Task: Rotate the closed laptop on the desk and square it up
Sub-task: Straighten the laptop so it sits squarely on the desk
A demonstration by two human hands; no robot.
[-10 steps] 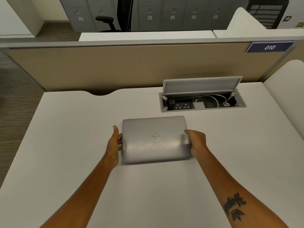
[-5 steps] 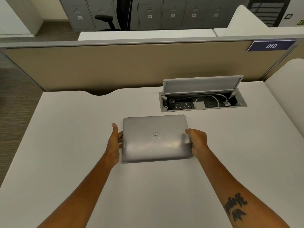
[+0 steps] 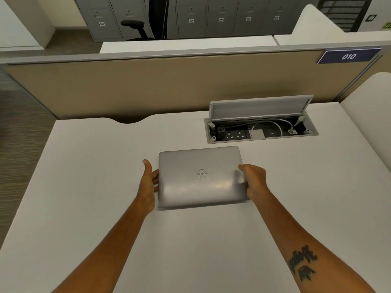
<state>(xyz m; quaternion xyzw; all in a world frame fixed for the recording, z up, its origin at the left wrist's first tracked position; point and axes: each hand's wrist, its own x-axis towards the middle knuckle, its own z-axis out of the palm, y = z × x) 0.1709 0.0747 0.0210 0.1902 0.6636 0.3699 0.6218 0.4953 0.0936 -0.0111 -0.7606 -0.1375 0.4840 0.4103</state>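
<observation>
Here we are over the white surface [image 3: 84, 187], and the closed silver laptop [image 3: 202, 178] lies flat near its middle, lid up, round logo showing upside down from this view. Its long edges run roughly parallel to the beige partition [image 3: 148, 89] at the back, with only a slight skew.

Both hands are on it. The left hand [image 3: 147, 187] stands on its edge against the laptop's left side, thumb pointing up and away, fingers [image 3: 155, 173] curled in at the short edge. They're pressed to that side, though whether they reach under it, I cannot tell. The right hand [image 3: 255, 180] wraps the right short edge, thumb lying over the lid near the far right corner, fingers tucked down the side and hidden. So both hands are clamped on the laptop, 1 at each end.

Just beyond the laptop, to the right, the cable box [image 3: 261, 132] is sunk into the surface with its grey flap [image 3: 259, 107] propped open, sockets and a looped white cable [image 3: 273, 125] visible inside. A blue plate reading 010 [image 3: 349, 56] sits on the partition's top right. A dark tattoo [image 3: 303, 262] marks the right forearm.
</observation>
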